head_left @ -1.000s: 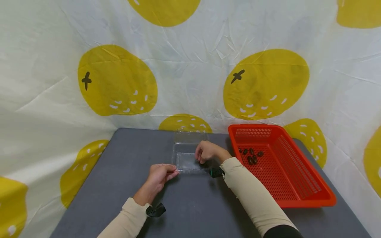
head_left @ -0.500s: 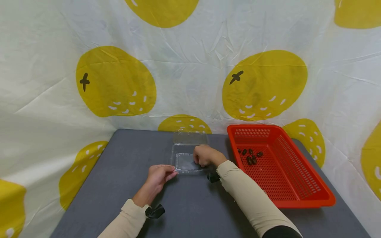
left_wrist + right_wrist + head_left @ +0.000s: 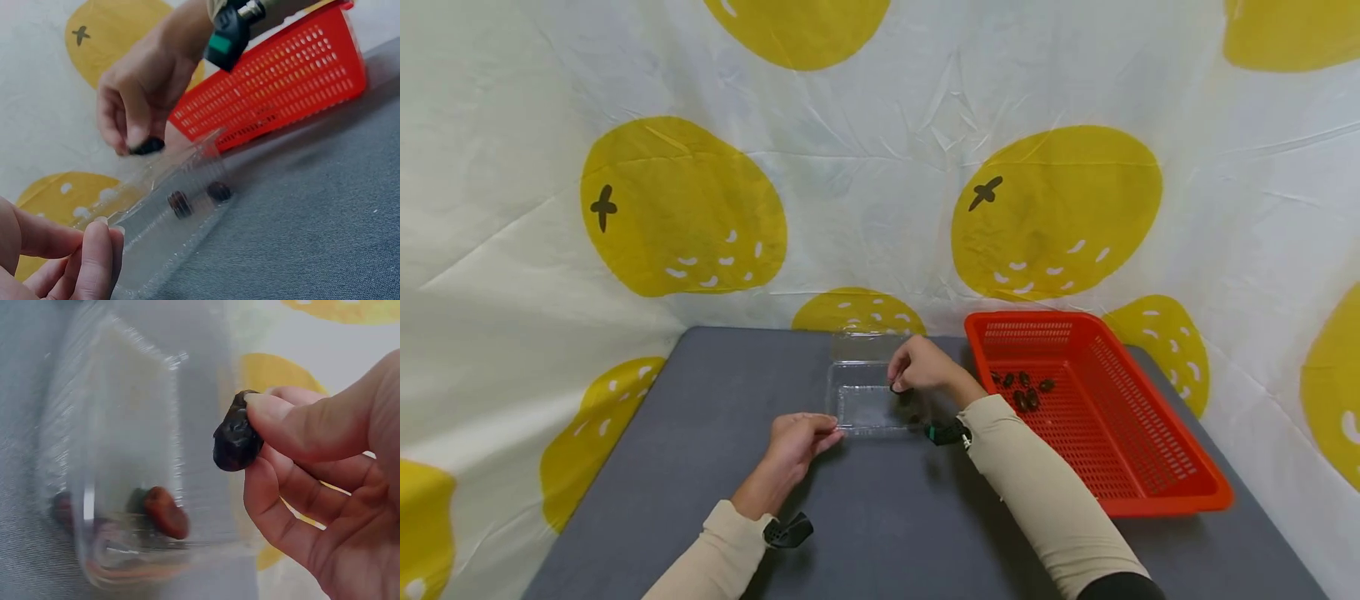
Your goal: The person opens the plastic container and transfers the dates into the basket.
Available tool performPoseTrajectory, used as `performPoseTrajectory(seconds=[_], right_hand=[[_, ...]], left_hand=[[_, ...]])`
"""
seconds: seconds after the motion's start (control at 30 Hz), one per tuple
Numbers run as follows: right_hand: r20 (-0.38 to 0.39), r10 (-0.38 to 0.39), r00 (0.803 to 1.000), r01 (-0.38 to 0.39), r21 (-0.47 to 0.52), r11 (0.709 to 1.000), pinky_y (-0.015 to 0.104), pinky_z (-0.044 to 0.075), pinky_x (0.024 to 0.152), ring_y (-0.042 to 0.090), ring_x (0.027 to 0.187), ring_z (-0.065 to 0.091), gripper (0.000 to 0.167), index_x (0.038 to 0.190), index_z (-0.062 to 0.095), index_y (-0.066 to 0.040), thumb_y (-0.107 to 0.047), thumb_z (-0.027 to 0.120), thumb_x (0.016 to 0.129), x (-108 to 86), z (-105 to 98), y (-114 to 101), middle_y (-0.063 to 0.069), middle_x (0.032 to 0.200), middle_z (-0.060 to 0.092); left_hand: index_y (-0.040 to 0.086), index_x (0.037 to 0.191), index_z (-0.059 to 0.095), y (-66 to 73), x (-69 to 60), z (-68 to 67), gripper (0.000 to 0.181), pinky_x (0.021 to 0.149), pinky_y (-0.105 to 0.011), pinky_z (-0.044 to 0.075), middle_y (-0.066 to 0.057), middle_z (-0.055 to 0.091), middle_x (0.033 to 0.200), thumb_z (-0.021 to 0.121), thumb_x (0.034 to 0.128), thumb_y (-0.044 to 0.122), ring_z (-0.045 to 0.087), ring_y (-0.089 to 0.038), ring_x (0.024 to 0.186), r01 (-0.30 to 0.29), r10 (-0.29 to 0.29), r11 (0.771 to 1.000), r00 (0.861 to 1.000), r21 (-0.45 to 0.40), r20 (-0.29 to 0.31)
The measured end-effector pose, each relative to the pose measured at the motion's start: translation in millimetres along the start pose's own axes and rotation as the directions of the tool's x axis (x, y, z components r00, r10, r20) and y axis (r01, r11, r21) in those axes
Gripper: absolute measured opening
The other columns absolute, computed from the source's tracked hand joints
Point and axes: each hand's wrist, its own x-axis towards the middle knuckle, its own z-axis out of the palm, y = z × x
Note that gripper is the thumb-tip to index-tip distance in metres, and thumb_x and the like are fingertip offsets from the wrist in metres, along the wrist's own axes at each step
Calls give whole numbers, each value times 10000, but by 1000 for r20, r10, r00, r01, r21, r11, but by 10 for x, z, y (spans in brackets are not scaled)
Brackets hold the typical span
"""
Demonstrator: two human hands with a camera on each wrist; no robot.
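Note:
A clear plastic clamshell box lies on the table with its lid folded back. At its near left corner, my left hand pinches the rim between thumb and fingers. My right hand, over the right side of the box, holds a dark, wrinkled dried date between thumb and fingertips. The left wrist view shows that date clear of the box floor. Inside the box, at the right end, lie a reddish-brown date and another date.
A red perforated plastic basket stands right of the box, with several dates toward its left side. The grey table meets a white curtain with yellow fruit prints at the back.
My right hand dipped lower into the box half a second ago and is now raised, with the date in its fingertips. My left hand stays at the corner. The head view shifts slightly.

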Motion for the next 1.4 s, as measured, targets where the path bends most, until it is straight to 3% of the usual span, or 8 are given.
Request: performPoseTrajectory(seconds=[0.13,0.4,0.63,0.87,1.1,1.4], right_hand=[[-52,59,997,-52,122,991,255,577,653,121,668,617,86,881,768,35,52,783,798,-87,-141,-51,45,751,734],[-126,126,984,-94,236,967,469,646,810,194,733,673,79,928,765,51,18,771,856,-277,-450,-69,52,810,751],[-192,165,967,-121,219,968,324,577,717,250,784,643,48,908,760,41,1,763,880,-464,-675,48,58,806,723],[-226,250,941,-201,220,955,462,634,909,246,865,678,151,1032,743,75,-7,739,906,-710,-892,186,86,977,711],[-259,286,922,-219,260,940,458,647,913,195,859,688,181,1051,712,122,14,737,908,-962,-1091,401,93,976,716],[-305,333,892,-271,230,935,339,645,823,178,858,698,203,1074,717,119,-26,727,932,-1234,-1255,681,175,1082,715]], left_hand=[[-225,1060,684,7,-2,-4,203,652,-248,661,-127,735,774,661,868,-164,741,-175,661,2,-2,1000,1000,4,3],[-207,1046,697,10,20,0,187,642,-241,658,-121,737,764,670,867,-160,740,-165,647,15,-15,1000,1000,6,-1],[-177,996,715,13,13,2,139,640,-239,657,-103,728,740,681,863,-156,734,-154,642,15,-15,1000,1000,10,-3],[-201,1027,704,9,12,6,171,635,-239,656,-109,737,744,662,864,-167,731,-148,637,9,-9,1000,1000,14,3],[-209,1024,700,9,5,12,176,632,-241,657,-118,734,737,656,856,-178,725,-139,630,11,-11,1000,1000,10,0],[-177,984,715,21,-12,26,128,642,-246,661,-97,726,729,673,864,-159,729,-144,639,26,-26,999,1000,22,2]])
